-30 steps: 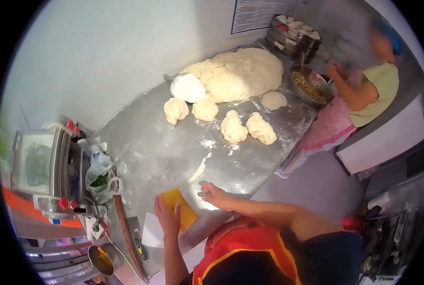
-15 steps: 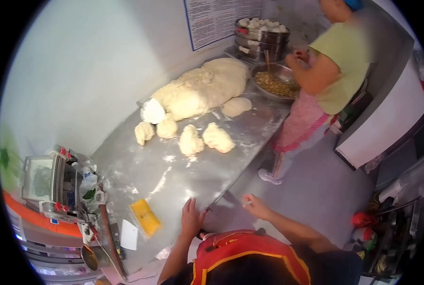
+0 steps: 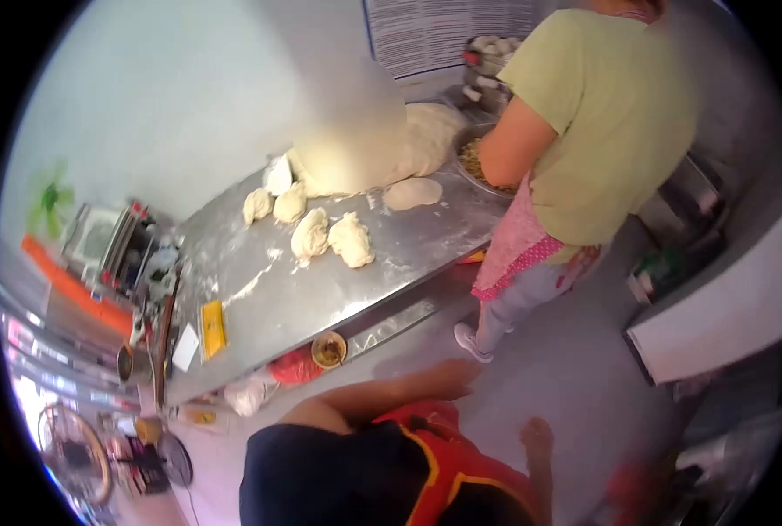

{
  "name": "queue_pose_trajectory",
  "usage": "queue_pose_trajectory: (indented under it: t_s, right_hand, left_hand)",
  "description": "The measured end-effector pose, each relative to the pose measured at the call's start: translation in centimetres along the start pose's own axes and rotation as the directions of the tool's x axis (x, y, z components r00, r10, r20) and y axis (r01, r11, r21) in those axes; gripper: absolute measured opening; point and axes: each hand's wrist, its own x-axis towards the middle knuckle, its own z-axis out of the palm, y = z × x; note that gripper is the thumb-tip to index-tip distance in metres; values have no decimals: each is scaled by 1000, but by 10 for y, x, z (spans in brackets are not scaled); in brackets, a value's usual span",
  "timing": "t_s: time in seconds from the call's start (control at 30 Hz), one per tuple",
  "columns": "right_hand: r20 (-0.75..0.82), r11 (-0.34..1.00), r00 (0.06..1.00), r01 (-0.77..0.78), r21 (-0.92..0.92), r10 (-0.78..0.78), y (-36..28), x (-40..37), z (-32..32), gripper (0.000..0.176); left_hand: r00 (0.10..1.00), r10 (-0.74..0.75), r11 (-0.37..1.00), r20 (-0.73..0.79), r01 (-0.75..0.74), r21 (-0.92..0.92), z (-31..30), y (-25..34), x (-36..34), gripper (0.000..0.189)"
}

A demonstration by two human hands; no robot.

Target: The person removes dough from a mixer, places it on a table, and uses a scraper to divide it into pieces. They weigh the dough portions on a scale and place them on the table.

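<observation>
My left hand (image 3: 455, 377) hangs in front of my red apron, over the floor, with its fingers stretched out and nothing visible in them. To its right, my right hand (image 3: 537, 431) is low beside my body, its fingers smeared by motion. Neither touches the metal table (image 3: 321, 298). On that table lie several lumps of dough (image 3: 351, 240) and a large mass of dough (image 3: 430, 140) at the back, partly blurred. A flat round of dough (image 3: 412, 194) rests near it. A yellow packet (image 3: 212, 329) and a white card (image 3: 185, 348) lie at the left end.
A person in a yellow-green shirt (image 3: 601, 114) stands at the table's right end, arm over a bowl of filling (image 3: 472, 162). Steamers (image 3: 487, 66) are stacked behind. Under the table are a small bowl (image 3: 329, 349) and a red bag (image 3: 295, 366). A white cabinet (image 3: 715, 298) stands at right.
My body and view have turned right, and both hands have moved away from the table edge. The other person appears closer, with an arm lowered over the bowl.
</observation>
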Motion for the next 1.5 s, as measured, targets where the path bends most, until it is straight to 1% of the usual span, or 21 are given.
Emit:
queue_pose_trajectory:
  t_s: [0.13, 0.23, 0.27, 0.37, 0.43, 0.47, 0.57, 0.63, 0.67, 0.77, 0.83, 0.87, 0.9, 0.97, 1.07, 1.17, 1.27, 1.37, 1.4, 1.47, 1.5]
  right_hand:
    - [-45, 994, 999, 24, 106, -20, 3, 49, -69, 31]
    - [-85, 999, 996, 36, -7, -36, 3, 102, -137, 29]
    - [-147, 999, 989, 34, -9, -35, -32, 97, -147, 27]
    - [-160, 999, 987, 2, 51, 6, -56, 145, -211, 26]
    - [-205, 997, 976, 74, -26, -78, -76, 179, -247, 23]
    - [-219, 991, 967, 116, -68, -128, -86, 198, -262, 21]
    - [-268, 994, 958, 99, -35, -105, -111, 248, -300, 21]
    - [-241, 997, 969, 66, 44, -53, -115, 291, -325, 24]
    - [-220, 996, 975, 52, 78, -34, -118, 317, -336, 25]
    - [-131, 996, 990, 55, 66, -46, -135, 401, -370, 25]
    - [-33, 991, 993, 118, 57, -116, -157, 462, -390, 22]
    - [19, 986, 987, 158, 56, -159, -173, 497, -398, 20]
    - [3, 972, 981, 194, -136, -195, -184, 533, -401, 20]
    - [122, 960, 963, 254, -120, -240, -224, 579, -404, 20]
    - [286, 895, 912, 369, -250, -295, -266, 655, -393, 22]
    - [420, 850, 884, 373, -372, -205, -338, 695, -374, 27]
    - [459, 910, 871, 320, -263, -173, -366, 747, -337, 30]
    - [530, 800, 844, 375, -469, -85, -387, 820, -299, 33]
    - [601, 801, 787, 446, -400, -139, -395, 838, -291, 37]
    - [588, 808, 803, 408, -424, -97, -429, 852, -279, 37]
    - [581, 813, 810, 392, -431, -83, -453, 860, -268, 37]
  left_hand:
    - [955, 39, 998, 293, -21, -64, -4, 39, 101, 49]
    - [912, 88, 992, 400, -43, -120, 4, 56, 179, 49]
    - [923, 111, 989, 369, -68, -128, 15, 60, 208, 49]
    - [946, 169, 981, 275, -135, -138, 34, 61, 278, 50]
    - [967, 176, 979, 186, -151, -141, 30, 72, 321, 50]
    - [958, 192, 977, 212, -166, -134, 25, 77, 346, 50]
    - [936, 190, 979, 296, -158, -129, 11, 86, 417, 51]
    - [920, 143, 986, 366, -99, -136, 7, 85, 465, 55]
    - [932, 122, 989, 341, -83, -126, 8, 80, 487, 55]
    - [968, 11, 995, 252, 14, -100, 11, 65, 542, 52]
    - [982, -110, 989, 157, 123, -78, 6, 55, 578, 49]
    - [985, -138, 988, 103, 143, -49, 5, 48, 595, 49]
    - [980, -181, 981, 79, 185, -50, 1, 44, 613, 49]
    - [960, -274, 960, 51, 276, -53, -12, 42, 642, 50]
    - [949, -299, 947, -105, 282, -153, -41, 36, 686, 49]
    - [873, -453, 888, -182, 425, -176, -76, 33, 723, 49]
    - [812, -515, 856, -275, 470, -216, -83, 2, 742, 48]
    - [747, -573, 819, -337, 525, -230, -84, -38, 761, 47]
    - [735, -585, 810, -343, 540, -228, -95, -53, 766, 47]
    - [704, -620, 784, -345, 567, -253, -117, -65, 780, 46]
    - [689, -631, 776, -358, 550, -309, -132, -70, 786, 46]
